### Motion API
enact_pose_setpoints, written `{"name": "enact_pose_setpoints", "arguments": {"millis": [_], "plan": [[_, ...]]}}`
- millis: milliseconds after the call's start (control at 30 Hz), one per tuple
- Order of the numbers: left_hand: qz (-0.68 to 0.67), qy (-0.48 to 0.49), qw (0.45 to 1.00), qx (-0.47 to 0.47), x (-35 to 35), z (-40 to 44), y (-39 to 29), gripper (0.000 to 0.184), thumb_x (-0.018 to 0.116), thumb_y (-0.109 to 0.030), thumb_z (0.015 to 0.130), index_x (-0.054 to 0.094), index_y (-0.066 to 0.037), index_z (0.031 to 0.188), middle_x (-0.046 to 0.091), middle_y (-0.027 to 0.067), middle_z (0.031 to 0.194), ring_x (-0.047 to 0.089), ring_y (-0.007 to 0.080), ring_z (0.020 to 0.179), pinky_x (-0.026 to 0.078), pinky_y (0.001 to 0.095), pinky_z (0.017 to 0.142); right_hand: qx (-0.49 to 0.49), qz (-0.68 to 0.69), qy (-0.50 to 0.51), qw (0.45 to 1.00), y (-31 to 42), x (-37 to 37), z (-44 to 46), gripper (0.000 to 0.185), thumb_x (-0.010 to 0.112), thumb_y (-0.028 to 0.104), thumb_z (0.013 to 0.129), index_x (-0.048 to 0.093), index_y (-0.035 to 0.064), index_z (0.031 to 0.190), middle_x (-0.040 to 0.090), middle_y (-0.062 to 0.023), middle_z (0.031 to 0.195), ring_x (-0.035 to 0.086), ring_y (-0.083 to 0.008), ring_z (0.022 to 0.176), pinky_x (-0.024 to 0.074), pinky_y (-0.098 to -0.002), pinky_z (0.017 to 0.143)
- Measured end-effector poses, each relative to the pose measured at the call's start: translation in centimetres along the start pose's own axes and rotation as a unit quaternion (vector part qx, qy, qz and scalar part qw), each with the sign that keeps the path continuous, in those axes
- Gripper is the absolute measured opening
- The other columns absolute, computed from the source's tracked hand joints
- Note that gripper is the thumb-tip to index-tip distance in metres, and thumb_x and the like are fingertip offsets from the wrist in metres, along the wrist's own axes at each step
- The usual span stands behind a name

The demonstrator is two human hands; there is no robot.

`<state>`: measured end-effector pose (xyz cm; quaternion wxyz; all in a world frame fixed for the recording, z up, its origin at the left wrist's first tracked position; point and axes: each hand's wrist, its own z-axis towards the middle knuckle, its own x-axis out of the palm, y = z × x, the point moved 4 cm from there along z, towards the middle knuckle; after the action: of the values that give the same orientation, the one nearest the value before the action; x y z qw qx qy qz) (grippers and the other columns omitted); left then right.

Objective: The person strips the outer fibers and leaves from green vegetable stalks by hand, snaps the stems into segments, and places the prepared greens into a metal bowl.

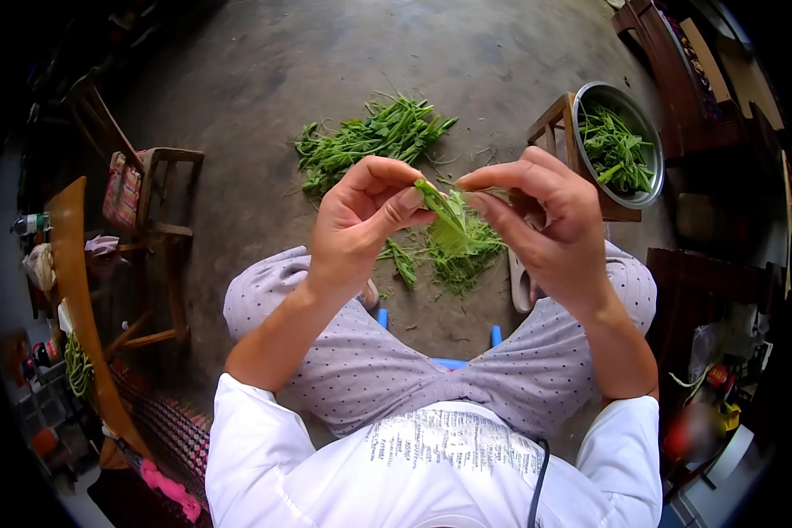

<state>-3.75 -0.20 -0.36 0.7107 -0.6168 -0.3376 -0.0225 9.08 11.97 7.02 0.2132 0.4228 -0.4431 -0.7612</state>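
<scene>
Between the thumb and fingers of my left hand (358, 213) is a green leafy vegetable stem (443, 204), its cut end pointing up and a pale leaf hanging below. My right hand (550, 216) is closed in a pinch just right of the stem; whatever thin piece lies between its fingertips is too small to make out. Beyond my hands, a large heap of green stems (378, 132) lies on the floor. Nearer my feet there is a smaller pile of light green trimmings (462, 257), with a few short stems (402, 262) to its left.
A metal basin (657, 163) of greens rests on a wooden stool (550, 119) at the right. To the left stand a wooden chair (172, 157) and a wooden table (84, 264). Dark furniture (669, 79) lines the right side. I sit on a blue seat (450, 362).
</scene>
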Motion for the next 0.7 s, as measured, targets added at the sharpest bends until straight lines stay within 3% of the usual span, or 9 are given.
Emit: {"name": "enact_pose_setpoints", "arguments": {"millis": [33,100,133,233,300,533,600,633,700], "plan": [[0.001,0.007,1.000,0.010,0.2,0.0,0.0,0.017,0.060,-0.006,0.090,0.054,0.001,0.104,0.061,0.0074,0.099,0.061,0.0140,0.095,0.056,0.0299,0.083,0.001,-0.001,0.000,1.000,0.0,0.3,-0.1,0.014,0.071,0.003,0.078,0.070,0.0051,0.091,0.056,-0.0037,0.072,0.049,-0.0069,0.054,0.0392,-0.0219,0.047],[0.018,0.017,0.999,0.026,0.3,-0.1,0.1,0.017,0.060,-0.006,0.090,0.054,0.001,0.104,0.061,0.0075,0.099,0.061,0.0142,0.096,0.055,0.0296,0.084,-0.007,0.002,-0.009,1.000,-0.1,0.6,-0.3,0.015,0.070,0.001,0.078,0.071,0.0051,0.092,0.044,0.0030,0.070,0.038,-0.0013,0.055,0.0263,-0.0182,0.047],[0.035,0.026,0.998,0.043,0.3,-0.2,0.0,0.017,0.060,-0.005,0.090,0.054,0.001,0.104,0.061,0.0076,0.100,0.061,0.0144,0.097,0.055,0.0292,0.084,-0.007,0.002,-0.009,1.000,-0.2,0.7,-0.3,0.015,0.070,0.001,0.078,0.071,0.0051,0.092,0.044,0.0030,0.070,0.038,-0.0013,0.055,0.0263,-0.0182,0.047],[0.049,0.023,0.997,0.055,0.6,-0.4,-0.2,0.018,0.061,-0.003,0.088,0.053,0.002,0.104,0.060,0.0086,0.101,0.061,0.0147,0.098,0.055,0.0286,0.085,-0.010,0.003,-0.002,1.000,-0.1,0.9,-0.3,0.015,0.072,0.001,0.077,0.071,0.0059,0.091,0.047,0.0025,0.070,0.040,-0.0016,0.055,0.0279,-0.0186,0.046],[0.064,0.028,0.995,0.073,1.1,-0.5,-0.5,0.019,0.062,0.000,0.087,0.053,0.002,0.104,0.060,0.0091,0.101,0.061,0.0151,0.098,0.054,0.0286,0.086,0.007,-0.009,-0.001,1.000,0.3,0.9,-0.2,0.012,0.073,0.004,0.076,0.069,0.0042,0.087,0.056,-0.0050,0.071,0.056,-0.0123,0.057,0.0447,-0.0249,0.052],[0.082,0.054,0.984,0.149,1.2,-0.4,-0.6,0.024,0.062,0.013,0.081,0.056,0.003,0.101,0.061,0.0125,0.101,0.062,0.0188,0.100,0.053,0.0291,0.090,-0.020,0.011,-0.007,1.000,0.1,1.3,-0.4,0.012,0.073,0.003,0.075,0.069,0.0045,0.086,0.056,-0.0060,0.071,0.059,-0.0152,0.059,0.0458,-0.0269,0.052],[0.091,0.046,0.984,0.145,1.3,-0.6,-0.8,0.021,0.062,0.012,0.081,0.057,0.003,0.100,0.061,0.0137,0.103,0.061,0.0200,0.101,0.052,0.0298,0.090,-0.033,0.011,-0.006,0.999,0.1,1.2,-0.4,0.017,0.072,-0.001,0.075,0.071,0.0050,0.090,0.053,-0.0014,0.071,0.051,-0.0061,0.059,0.0417,-0.0204,0.050],[0.099,0.038,0.984,0.142,1.4,-0.7,-0.9,0.019,0.063,0.010,0.081,0.058,0.003,0.098,0.061,0.0148,0.104,0.061,0.0212,0.102,0.052,0.0305,0.090,-0.033,0.011,-0.006,0.999,0.2,1.2,-0.4,0.017,0.072,-0.001,0.075,0.071,0.0050,0.090,0.053,-0.0014,0.071,0.051,-0.0061,0.059,0.0417,-0.0204,0.050],[0.133,0.036,0.978,0.155,1.2,-0.8,-0.8,0.019,0.062,0.011,0.081,0.058,0.004,0.098,0.062,0.0157,0.104,0.062,0.0227,0.102,0.052,0.0314,0.090,-0.037,-0.019,-0.004,0.999,0.3,1.2,-0.5,0.012,0.072,0.004,0.075,0.069,0.0058,0.086,0.056,-0.0063,0.071,0.059,-0.0170,0.059,0.0459,-0.0282,0.053]]}}
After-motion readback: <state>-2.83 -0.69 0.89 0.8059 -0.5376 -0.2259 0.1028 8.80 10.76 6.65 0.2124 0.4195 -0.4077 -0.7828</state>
